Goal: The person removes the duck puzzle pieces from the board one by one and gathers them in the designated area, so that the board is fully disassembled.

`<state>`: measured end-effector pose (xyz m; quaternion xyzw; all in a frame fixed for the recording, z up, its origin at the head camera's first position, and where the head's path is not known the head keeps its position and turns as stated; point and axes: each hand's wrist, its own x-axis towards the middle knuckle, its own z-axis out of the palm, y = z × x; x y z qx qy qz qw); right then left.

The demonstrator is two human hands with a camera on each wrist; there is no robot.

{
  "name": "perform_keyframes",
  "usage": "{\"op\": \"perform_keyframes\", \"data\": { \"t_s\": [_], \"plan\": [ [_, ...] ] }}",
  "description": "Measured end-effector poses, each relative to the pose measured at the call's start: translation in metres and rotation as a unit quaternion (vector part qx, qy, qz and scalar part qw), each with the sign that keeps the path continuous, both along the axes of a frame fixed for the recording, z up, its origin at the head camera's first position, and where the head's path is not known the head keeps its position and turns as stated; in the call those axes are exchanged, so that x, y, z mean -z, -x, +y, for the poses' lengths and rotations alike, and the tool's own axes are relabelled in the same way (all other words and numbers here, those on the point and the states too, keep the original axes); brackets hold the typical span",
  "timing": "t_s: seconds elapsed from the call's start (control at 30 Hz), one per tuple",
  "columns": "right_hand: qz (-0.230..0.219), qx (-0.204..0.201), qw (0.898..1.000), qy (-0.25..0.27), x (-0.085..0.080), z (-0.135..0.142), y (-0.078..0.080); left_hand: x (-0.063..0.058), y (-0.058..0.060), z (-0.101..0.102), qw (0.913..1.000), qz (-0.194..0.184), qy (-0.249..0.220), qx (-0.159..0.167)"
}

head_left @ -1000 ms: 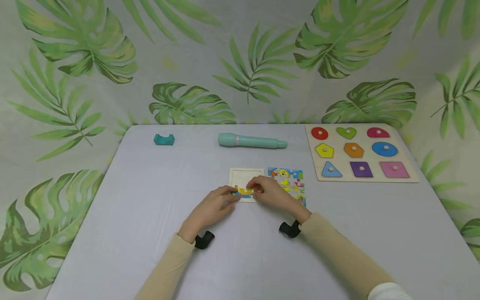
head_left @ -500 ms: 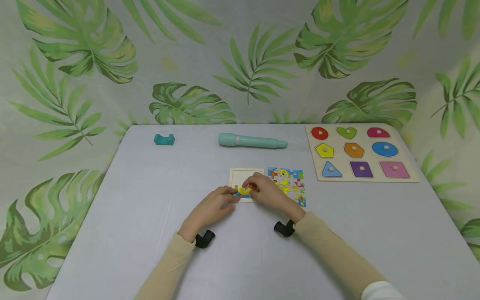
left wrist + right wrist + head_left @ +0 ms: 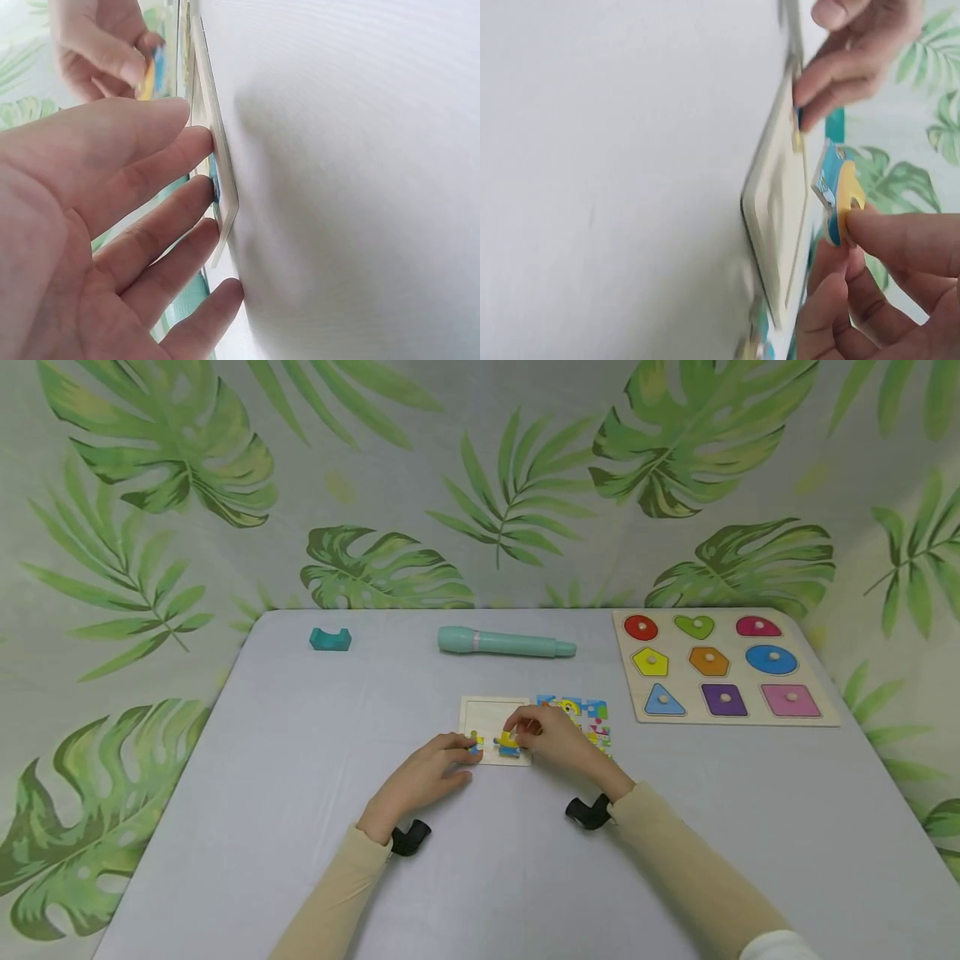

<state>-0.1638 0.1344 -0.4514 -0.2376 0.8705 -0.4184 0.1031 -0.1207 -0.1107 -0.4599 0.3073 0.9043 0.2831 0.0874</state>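
My right hand [image 3: 555, 745] pinches a yellow and blue jigsaw piece [image 3: 838, 184] between thumb and fingers. In the right wrist view that piece is held up off the puzzle tray [image 3: 776, 217], tilted. The pale wooden tray [image 3: 491, 714] lies flat on the table. A small yellow and blue piece [image 3: 476, 744] lies in its near left corner, partly hidden by fingertips. My left hand [image 3: 427, 770] rests at that corner with fingers extended, fingertips at the tray's edge and on the piece. Right of the tray is a group of colourful jigsaw pieces [image 3: 597, 710], partly covered by my right hand.
A wooden shape board [image 3: 678, 693] with knobbed pieces lies at the back right. A mint-green tube-shaped object [image 3: 510, 644] lies behind the tray. Farther left stands a teal notched block [image 3: 330, 641]. A leaf-print cloth [image 3: 525, 460] hangs behind the table [image 3: 300, 760].
My right hand has moved to the right with the jigsaw piece, away from the corner piece and up off the tray. The left hand has stayed in place.
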Motion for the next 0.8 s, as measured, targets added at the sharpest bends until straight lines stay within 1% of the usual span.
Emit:
{"op": "perform_keyframes", "data": {
  "t_s": [0.17,0.4,0.63,0.8],
  "plan": [
    [-0.008,-0.002,1.0,-0.008,-0.001,0.028,0.0,-0.001,-0.001,-0.001,1.0,-0.002,0.0,0.0],
    [-0.051,0.008,0.998,-0.036,0.001,0.063,-0.004,0.0,-0.002,-0.001,1.0,-0.003,-0.002,-0.002],
    [-0.066,0.016,0.996,-0.065,0.004,0.076,-0.008,0.002,-0.001,0.0,1.0,-0.004,-0.005,-0.006],
    [-0.053,0.023,0.995,-0.082,0.007,0.078,-0.009,0.003,-0.001,-0.001,1.0,-0.002,-0.007,-0.007]
  ]
}}
